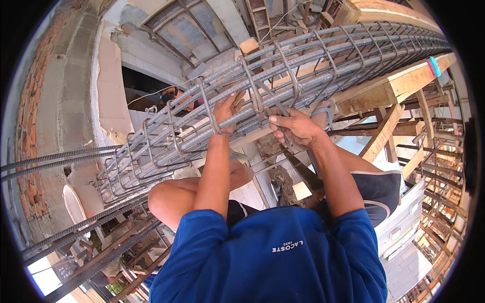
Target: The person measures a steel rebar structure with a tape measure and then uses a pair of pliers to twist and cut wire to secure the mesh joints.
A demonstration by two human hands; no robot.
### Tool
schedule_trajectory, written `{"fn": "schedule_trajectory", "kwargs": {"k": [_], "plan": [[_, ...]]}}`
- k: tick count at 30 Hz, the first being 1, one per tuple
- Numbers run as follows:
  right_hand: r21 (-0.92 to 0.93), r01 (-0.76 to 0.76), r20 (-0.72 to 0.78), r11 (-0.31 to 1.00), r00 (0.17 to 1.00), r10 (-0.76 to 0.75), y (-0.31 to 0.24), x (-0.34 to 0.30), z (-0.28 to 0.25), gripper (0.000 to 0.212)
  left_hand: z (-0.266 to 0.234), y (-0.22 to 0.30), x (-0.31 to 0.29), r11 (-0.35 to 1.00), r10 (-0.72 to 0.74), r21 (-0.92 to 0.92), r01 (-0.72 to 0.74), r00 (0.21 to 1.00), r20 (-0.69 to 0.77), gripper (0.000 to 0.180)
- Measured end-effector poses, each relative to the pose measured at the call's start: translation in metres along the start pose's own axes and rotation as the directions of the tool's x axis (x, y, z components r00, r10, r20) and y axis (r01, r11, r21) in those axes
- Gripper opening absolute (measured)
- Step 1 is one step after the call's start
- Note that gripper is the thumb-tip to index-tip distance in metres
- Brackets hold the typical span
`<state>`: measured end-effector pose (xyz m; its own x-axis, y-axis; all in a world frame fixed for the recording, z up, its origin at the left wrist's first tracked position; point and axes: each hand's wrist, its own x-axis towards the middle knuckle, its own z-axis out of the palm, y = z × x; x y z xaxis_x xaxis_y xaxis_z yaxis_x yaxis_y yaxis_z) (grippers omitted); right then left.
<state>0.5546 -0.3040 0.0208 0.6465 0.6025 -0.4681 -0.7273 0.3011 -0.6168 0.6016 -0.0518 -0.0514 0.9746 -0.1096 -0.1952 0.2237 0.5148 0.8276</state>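
A long cage of ribbed steel reinforcing bars with bent stirrups (247, 81) crosses in front of me, rising toward the far right. My left hand (229, 107) reaches in among its bars, fingers loosely stretched along them; a bar crosses in front of the palm and partly hides it. No object shows in that hand. My right hand (298, 129) is closed round a slim grey metal hand tool (284, 112), thumb across it, beside a stirrup on the near side of the cage. Bars and fingers cover part of the tool, so its exact kind is unclear.
Timber beams (394, 88) run under the cage at right, one carrying a turquoise object (434, 66). Loose long bars (86, 222) pass at lower left. My bent knee (169, 199) is close to the cage. Through gaps, lower levels with timber framing (429, 182) show. A brick wall (33, 116) stands left.
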Motion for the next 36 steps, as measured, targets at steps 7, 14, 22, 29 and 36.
{"fn": "schedule_trajectory", "kwargs": {"k": [7,14,22,29,36], "plan": [[-0.018,0.064,0.041,0.998,0.997,-0.064,0.017,0.008,-0.001,0.031,0.011,0.000,-0.073,0.995,0.072,0.088,-0.041,0.918,-0.390,0.039],[0.101,0.028,0.038,0.995,0.999,-0.032,0.000,-0.011,0.006,0.017,0.062,-0.010,-0.158,0.819,0.209,0.558,0.132,0.838,-0.504,0.038],[0.082,0.006,0.129,0.997,0.991,-0.017,0.009,0.001,-0.010,0.020,0.107,-0.012,-0.115,0.912,0.125,0.409,-0.021,0.966,-0.228,0.052],[0.093,-0.025,0.194,0.995,0.981,0.007,0.010,0.003,-0.014,0.019,0.096,0.005,-0.039,0.999,-0.044,-0.015,0.041,0.957,-0.288,0.057],[-0.159,-0.064,0.010,0.985,0.998,0.066,0.005,-0.001,0.009,0.024,0.090,0.014,-0.004,0.972,-0.204,0.096,0.216,0.972,-0.119,0.032]]}}
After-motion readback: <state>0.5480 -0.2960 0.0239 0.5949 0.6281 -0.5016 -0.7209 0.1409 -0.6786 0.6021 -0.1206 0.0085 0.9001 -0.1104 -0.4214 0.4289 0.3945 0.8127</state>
